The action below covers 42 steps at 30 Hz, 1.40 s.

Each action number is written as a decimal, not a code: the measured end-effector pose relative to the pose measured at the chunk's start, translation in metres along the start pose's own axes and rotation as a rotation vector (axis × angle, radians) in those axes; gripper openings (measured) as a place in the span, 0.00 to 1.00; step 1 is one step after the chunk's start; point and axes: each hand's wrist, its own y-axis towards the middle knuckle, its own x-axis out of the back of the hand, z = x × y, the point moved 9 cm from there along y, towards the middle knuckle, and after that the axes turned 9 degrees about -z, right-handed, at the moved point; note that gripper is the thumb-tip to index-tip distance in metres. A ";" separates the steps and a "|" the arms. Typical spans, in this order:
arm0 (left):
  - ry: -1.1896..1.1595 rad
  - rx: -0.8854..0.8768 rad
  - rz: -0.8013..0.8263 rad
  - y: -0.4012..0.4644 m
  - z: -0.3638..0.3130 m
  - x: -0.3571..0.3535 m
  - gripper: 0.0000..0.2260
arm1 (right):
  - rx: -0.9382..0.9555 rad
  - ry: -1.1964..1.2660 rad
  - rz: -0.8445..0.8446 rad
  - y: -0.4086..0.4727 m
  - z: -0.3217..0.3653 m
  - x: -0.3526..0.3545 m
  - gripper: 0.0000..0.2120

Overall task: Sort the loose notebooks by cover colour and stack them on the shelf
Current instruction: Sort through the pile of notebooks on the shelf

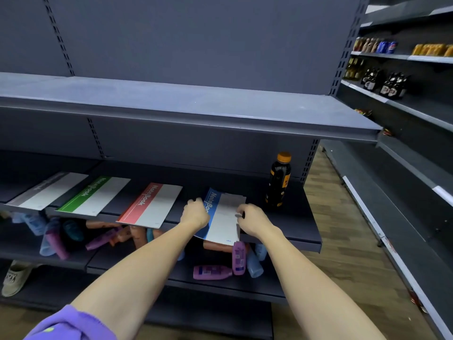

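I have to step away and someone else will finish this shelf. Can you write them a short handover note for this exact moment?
Left hand: grip on the left edge of the blue notebook.
Right hand: grip on its right edge.
On the shelf, left to right: grey notebook, green notebook, red notebook, then the blue one, overhanging the front edge. A dark bottle stands to its right.
Done: four colours laid out separately.
Left: square up the blue one and let go; no loose notebooks are in view.
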 end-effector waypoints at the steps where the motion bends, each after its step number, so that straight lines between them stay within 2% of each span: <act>1: 0.039 -0.017 -0.001 -0.001 0.000 -0.001 0.16 | 0.001 0.002 0.000 0.000 0.000 -0.001 0.19; 4: 0.097 -0.074 -0.008 -0.001 0.001 -0.002 0.16 | 0.000 0.009 0.016 0.000 0.003 -0.004 0.20; 11: 0.019 -0.149 -0.007 0.002 0.014 0.020 0.17 | 0.026 -0.006 0.057 0.001 0.025 -0.016 0.21; 20: 0.079 -0.237 -0.005 0.002 0.070 0.075 0.21 | 0.090 -0.059 0.036 -0.001 0.112 -0.043 0.20; 31: 0.186 -0.239 -0.051 -0.012 0.219 0.171 0.18 | 0.204 -0.087 0.095 -0.019 0.285 -0.121 0.24; 37: 0.277 -0.162 -0.102 -0.029 0.333 0.232 0.18 | 0.316 -0.125 0.171 -0.036 0.387 -0.189 0.19; 42: 0.291 -0.047 -0.116 -0.057 0.423 0.270 0.18 | 0.413 -0.110 0.246 -0.056 0.474 -0.246 0.21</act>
